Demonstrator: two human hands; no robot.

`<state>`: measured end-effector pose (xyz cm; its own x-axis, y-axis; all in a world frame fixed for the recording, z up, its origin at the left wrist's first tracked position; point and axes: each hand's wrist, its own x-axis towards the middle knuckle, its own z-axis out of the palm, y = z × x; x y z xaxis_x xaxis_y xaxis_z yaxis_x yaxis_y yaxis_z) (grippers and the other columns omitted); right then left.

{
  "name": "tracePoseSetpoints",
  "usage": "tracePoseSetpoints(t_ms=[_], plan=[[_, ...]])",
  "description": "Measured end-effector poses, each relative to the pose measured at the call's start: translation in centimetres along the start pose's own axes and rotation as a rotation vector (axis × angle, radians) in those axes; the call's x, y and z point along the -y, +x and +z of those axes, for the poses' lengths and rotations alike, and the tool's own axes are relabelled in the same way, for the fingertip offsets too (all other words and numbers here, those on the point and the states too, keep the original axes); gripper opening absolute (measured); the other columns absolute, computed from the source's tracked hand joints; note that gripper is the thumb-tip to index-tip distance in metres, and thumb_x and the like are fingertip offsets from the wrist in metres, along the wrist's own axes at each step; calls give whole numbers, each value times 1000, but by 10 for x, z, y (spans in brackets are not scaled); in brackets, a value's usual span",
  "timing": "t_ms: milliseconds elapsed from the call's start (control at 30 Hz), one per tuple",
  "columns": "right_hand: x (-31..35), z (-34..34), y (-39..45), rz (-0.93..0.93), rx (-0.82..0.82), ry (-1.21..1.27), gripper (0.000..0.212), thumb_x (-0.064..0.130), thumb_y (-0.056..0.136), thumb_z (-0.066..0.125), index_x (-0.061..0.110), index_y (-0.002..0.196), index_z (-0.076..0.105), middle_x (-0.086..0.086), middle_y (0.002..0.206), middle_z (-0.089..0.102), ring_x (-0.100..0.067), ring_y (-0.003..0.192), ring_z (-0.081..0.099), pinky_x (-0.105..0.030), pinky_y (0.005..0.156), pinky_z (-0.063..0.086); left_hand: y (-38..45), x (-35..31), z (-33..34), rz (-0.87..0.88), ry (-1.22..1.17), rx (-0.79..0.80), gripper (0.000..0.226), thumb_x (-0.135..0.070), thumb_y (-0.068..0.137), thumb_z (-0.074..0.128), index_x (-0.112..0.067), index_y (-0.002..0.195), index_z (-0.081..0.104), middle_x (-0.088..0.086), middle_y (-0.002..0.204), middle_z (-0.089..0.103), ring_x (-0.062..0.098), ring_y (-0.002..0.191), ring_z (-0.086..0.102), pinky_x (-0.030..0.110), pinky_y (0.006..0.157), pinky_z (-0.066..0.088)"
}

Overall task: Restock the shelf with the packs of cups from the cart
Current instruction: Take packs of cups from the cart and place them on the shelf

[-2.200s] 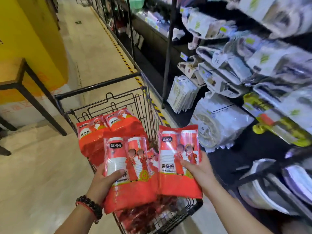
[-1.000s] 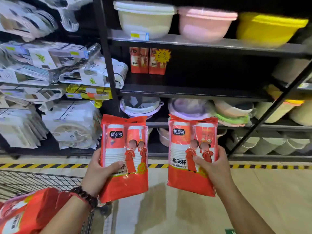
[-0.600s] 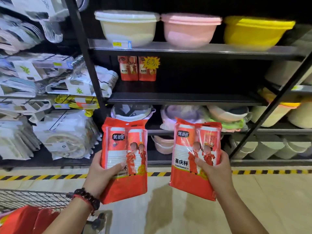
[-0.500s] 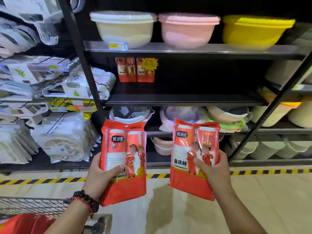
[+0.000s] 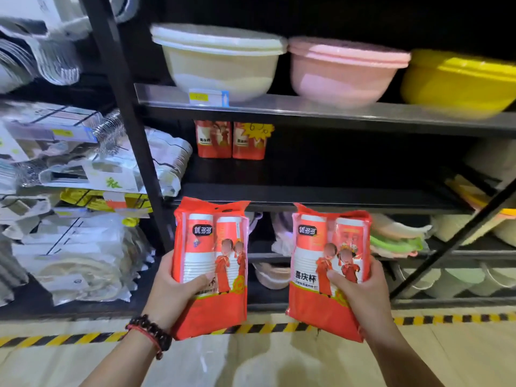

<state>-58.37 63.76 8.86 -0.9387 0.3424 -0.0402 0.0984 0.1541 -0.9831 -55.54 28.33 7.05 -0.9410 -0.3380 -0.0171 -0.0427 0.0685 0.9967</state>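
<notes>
Our left hand [image 5: 170, 289] gripping red plastic pack of paper cups [image 5: 210, 263], thumb across front. Our right hand [image 5: 360, 289] gripping second red cup pack [image 5: 326, 269], same way. Both upright, side by side, apart. Above hands: black metal shelf [image 5: 307, 195], two matching red packs standing at back [image 5: 230, 139], beyond left hand.

Dim shop aisle with black metal racking.
A pale floor [image 5: 279, 364] carries yellow-black tape [image 5: 69, 337] along the rack's foot. A black post [image 5: 131, 135] stands upright, a brace [image 5: 458, 241] slants at right, and a grey board [image 5: 321, 110] spans above.
</notes>
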Motion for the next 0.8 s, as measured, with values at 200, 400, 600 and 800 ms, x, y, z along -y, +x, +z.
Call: tracePoseSetpoints(t_ms=[200, 400, 600, 800], plan=[[27, 64, 39, -48, 56, -8, 77, 44, 58, 93, 42, 124, 53, 21, 104, 73, -6, 87, 75, -35, 68, 59, 79, -12, -19, 33, -66, 39, 90, -43, 48, 91, -24, 128, 54, 2, 114, 72, 15, 97, 72, 34, 78, 58], [43, 107, 79, -53, 88, -14, 66, 35, 67, 92, 66, 103, 45, 35, 98, 67, 6, 85, 70, -24, 61, 56, 136, -22, -17, 48, -82, 25, 96, -45, 44, 89, -24, 129, 50, -1, 114, 70, 8, 95, 71, 23, 70, 57], [57, 137, 129, -67, 144, 29, 66, 33, 66, 91, 56, 108, 47, 21, 100, 70, 5, 88, 70, -15, 54, 55, 187, -31, 3, 49, -79, 1, 94, -48, 40, 85, -24, 125, 50, -8, 110, 68, -3, 89, 69, 20, 72, 52], [72, 167, 192, -129, 202, 48, 62, 17, 72, 91, 45, 112, 54, 10, 108, 72, -13, 96, 73, -47, 87, 60, 244, -30, 18, 7, -109, -26, 72, -33, 47, 91, -21, 112, 61, -1, 99, 77, 12, 86, 74, 19, 64, 56]])
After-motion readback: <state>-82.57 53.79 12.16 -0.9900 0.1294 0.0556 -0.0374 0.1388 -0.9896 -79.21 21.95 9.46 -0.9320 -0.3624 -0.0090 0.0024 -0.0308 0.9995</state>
